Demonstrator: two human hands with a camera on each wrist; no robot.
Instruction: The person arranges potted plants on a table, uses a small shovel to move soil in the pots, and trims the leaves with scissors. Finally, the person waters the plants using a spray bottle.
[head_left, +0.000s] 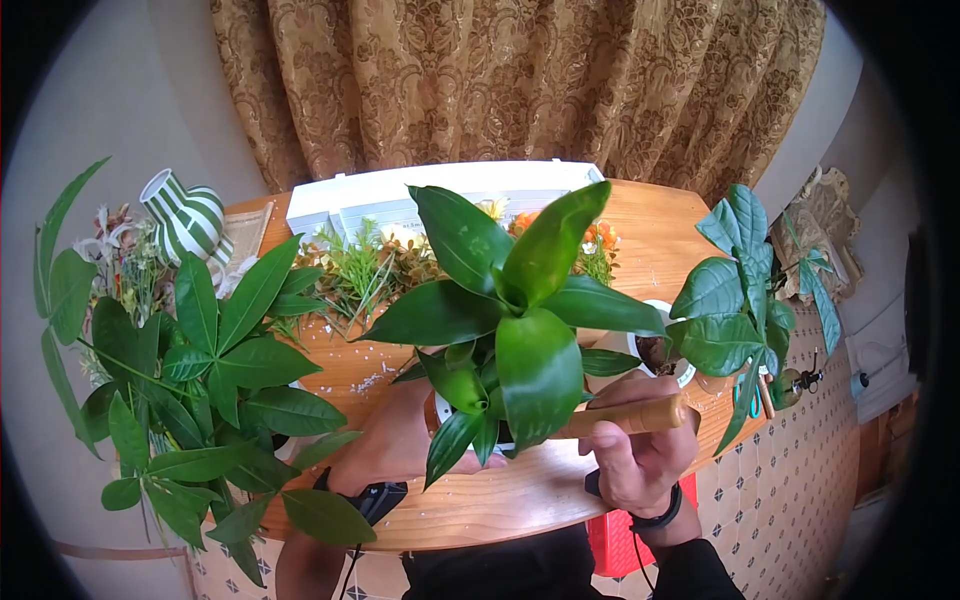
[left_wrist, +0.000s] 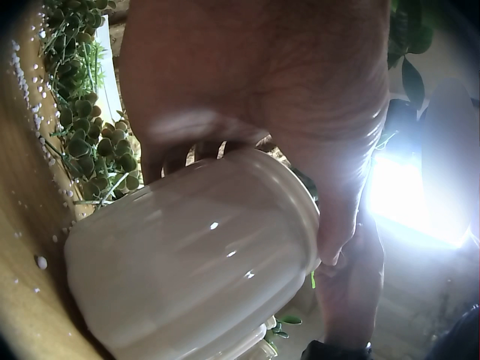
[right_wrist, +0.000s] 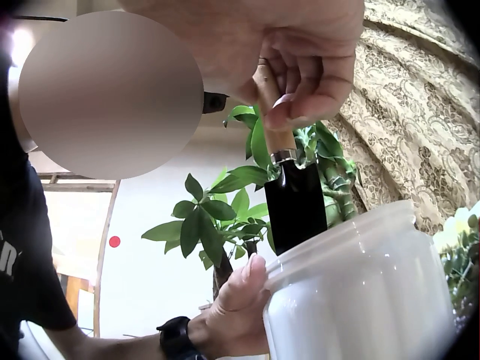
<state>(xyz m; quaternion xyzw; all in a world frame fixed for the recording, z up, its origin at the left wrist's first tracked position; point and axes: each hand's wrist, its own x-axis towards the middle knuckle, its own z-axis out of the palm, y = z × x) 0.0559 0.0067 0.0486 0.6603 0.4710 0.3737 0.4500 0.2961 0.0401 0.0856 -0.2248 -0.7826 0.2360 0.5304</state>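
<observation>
A broad-leaved green plant [head_left: 543, 365] rises from a whitish plastic pot [left_wrist: 187, 262] and hides most of that pot in the head view. My left hand [head_left: 390, 440] grips the pot near its rim, its thumb [right_wrist: 244, 281] at the rim in the right wrist view. A small trowel with a wooden handle [head_left: 640, 413] is in my right hand [head_left: 645, 460], fingers wrapped about the handle. In the right wrist view the trowel's black blade [right_wrist: 296, 210] points down into the pot, its tip hidden behind the rim.
Leafy potted plants stand left [head_left: 215, 390] and right [head_left: 735, 300]. Behind are artificial flowers [head_left: 365, 265], a white box [head_left: 440, 195] and a green-striped vase [head_left: 185, 220]. White granules [head_left: 365, 380] are scattered on the wooden table [head_left: 650, 230]. A red stool [head_left: 620, 540] stands below the front edge.
</observation>
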